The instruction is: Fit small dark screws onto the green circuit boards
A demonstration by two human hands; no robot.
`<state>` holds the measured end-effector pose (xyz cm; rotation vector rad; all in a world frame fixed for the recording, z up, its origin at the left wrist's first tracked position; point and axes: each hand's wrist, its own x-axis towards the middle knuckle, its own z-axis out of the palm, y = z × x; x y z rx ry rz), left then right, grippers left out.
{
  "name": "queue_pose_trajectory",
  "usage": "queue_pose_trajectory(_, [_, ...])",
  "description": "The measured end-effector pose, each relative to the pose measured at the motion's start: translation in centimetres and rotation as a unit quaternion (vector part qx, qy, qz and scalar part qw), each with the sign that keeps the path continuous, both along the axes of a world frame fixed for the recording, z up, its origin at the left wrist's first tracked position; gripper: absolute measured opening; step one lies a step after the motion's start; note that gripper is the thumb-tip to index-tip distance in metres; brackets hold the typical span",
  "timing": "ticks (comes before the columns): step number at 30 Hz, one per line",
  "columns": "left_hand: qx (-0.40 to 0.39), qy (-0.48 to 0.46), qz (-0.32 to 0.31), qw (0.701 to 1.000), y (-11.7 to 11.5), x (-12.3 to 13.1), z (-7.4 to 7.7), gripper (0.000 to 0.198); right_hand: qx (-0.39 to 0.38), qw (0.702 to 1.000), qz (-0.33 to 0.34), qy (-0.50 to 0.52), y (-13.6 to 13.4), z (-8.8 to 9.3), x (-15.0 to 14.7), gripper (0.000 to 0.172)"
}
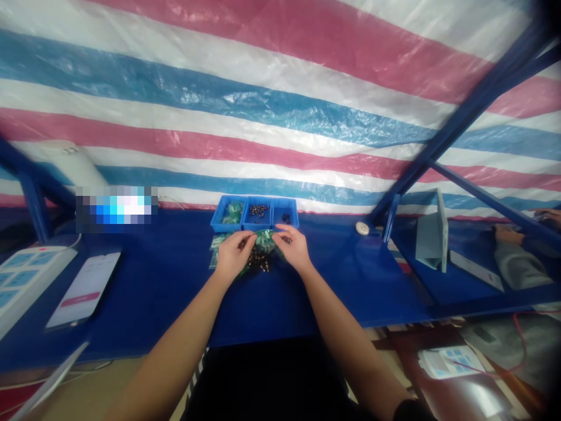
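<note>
My left hand (235, 255) and my right hand (294, 250) are close together over the blue table, each with thumb and fingers pinched. Between them is a small, clear, green-tinted plastic bag (265, 238), held at its two sides. Below the bag lies a pile of small black and brass-coloured parts (262, 262), too small to name. More green-tinted bags (214, 241) lie beside my left hand, partly covered by it. Just beyond my hands stands a blue three-part bin (242, 227): green bags in the left section, small metallic parts in the middle, a few dark pieces on the right.
A phone (84, 289) and a white power strip (33, 275) lie at the left. A round, pale object (362, 228) sits to the right. Blue metal braces (432, 152) slope beside a tablet on a stand (432, 231). Another person's sleeve (521, 260) is at the far right.
</note>
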<state>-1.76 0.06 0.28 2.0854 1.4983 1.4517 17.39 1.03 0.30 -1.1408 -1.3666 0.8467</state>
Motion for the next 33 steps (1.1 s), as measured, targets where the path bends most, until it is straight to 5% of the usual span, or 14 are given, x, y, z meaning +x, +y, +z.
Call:
queue_pose_trajectory(11, [-0.096,-0.101,-0.062,0.988,-0.29,0.22,-0.08,0.022,0.060,0.998,-0.004,-0.028,-0.38,0.01,-0.18,0.016])
queue_pose_trajectory(21, [-0.071,-0.090,-0.076,0.991,-0.68,-0.09,0.28,0.022,-0.026,0.993,0.073,0.086,-0.62,0.44,-0.33,0.024])
queue_pose_trajectory(26, [-0.028,-0.066,-0.049,0.996,-0.46,0.09,-0.05,0.020,0.013,0.998,0.014,0.054,-0.50,0.27,-0.26,0.021])
queue_pose_trajectory(33, [-0.097,-0.111,-0.060,0.987,-0.40,0.56,-0.51,0.038,0.023,0.999,-0.004,0.044,-0.38,0.32,-0.30,0.036])
